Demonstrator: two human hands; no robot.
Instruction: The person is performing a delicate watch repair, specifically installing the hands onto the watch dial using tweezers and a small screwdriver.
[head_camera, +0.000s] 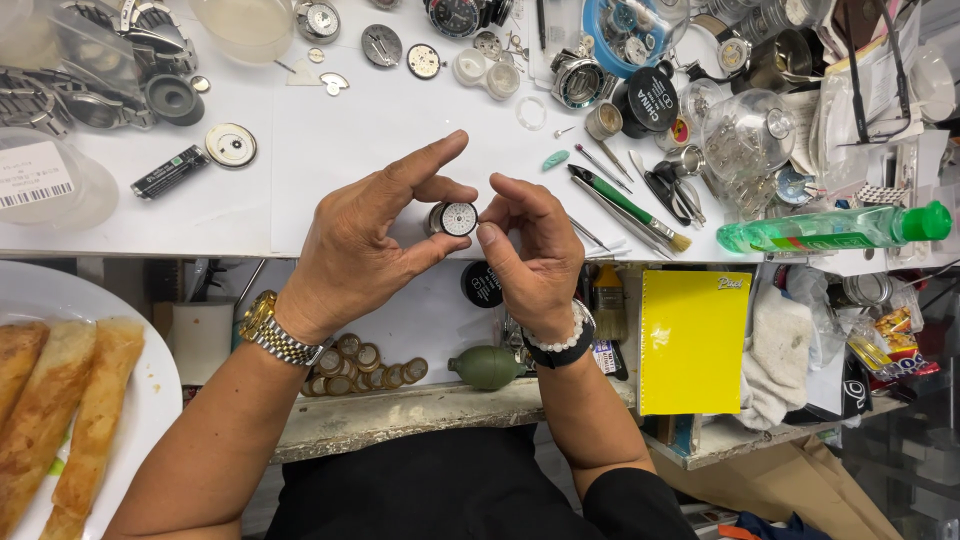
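1. Watch movement (455, 219), small, round, pale dial facing up, sits pinched between your two hands just above the near edge of the white worktop (300, 190).
2. Your left hand (365, 240) grips it: thumb under the near side, middle finger curled against its left side, index finger stretched out above it. A gold and silver wristwatch (272, 332) is on that wrist.
3. Your right hand (530, 250) closes on its right side, thumb and fingertips pressed at the rim. A white bead bracelet (566, 338) and a black band sit on that wrist.
4. Nearest you: a white plate (150, 400) with fried flat pieces at lower left; a lower shelf holding a pile of coins (360, 368) and an olive-green rubber blower (487, 366).
5. Right of the shelf: a yellow notebook (693, 340).
6. On the worktop right of your hands: a green-handled brush (630, 208) and tweezers beside it, then a green-capped bottle (830, 228) lying on its side.
7. Left: a loose watch dial (231, 144) and a small black battery (170, 171).
8. Far edge: scattered watch cases, dials and glass jars.
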